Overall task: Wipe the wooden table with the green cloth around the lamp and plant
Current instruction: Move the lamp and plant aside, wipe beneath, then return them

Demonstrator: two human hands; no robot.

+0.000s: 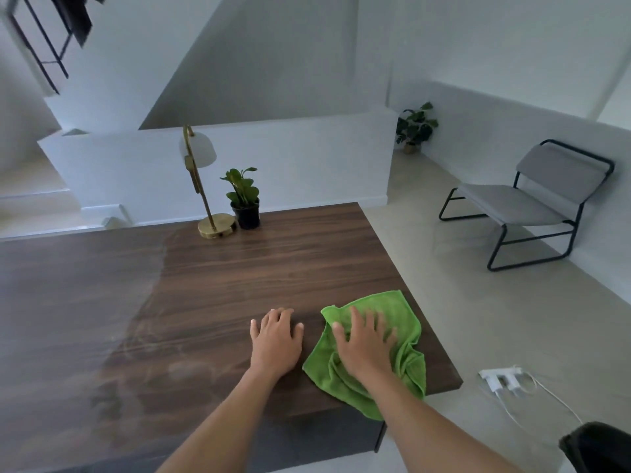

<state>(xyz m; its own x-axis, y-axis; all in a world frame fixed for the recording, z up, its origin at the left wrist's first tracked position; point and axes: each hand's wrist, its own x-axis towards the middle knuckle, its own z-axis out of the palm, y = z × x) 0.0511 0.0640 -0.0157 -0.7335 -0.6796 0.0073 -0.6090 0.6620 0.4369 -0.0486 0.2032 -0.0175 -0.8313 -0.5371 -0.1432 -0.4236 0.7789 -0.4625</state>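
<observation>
A crumpled green cloth [403, 322] lies near the front right corner of the dark wooden table [273, 268]. My right hand [363, 343] presses flat on the cloth with fingers spread and slightly blurred. My left hand [276, 339] rests flat on the bare wood just left of the cloth, holding nothing. At the table's far edge stand a brass lamp [205, 186] with a white shade and, touching its right side, a small plant [244, 199] in a black pot.
The table's left part looks hazy and dull. Its right edge [409, 295] drops to a pale floor. A grey chair [532, 203] stands at the right, a white power strip [500, 378] with cables lies on the floor, and a dark bin [597, 448] sits at the bottom right.
</observation>
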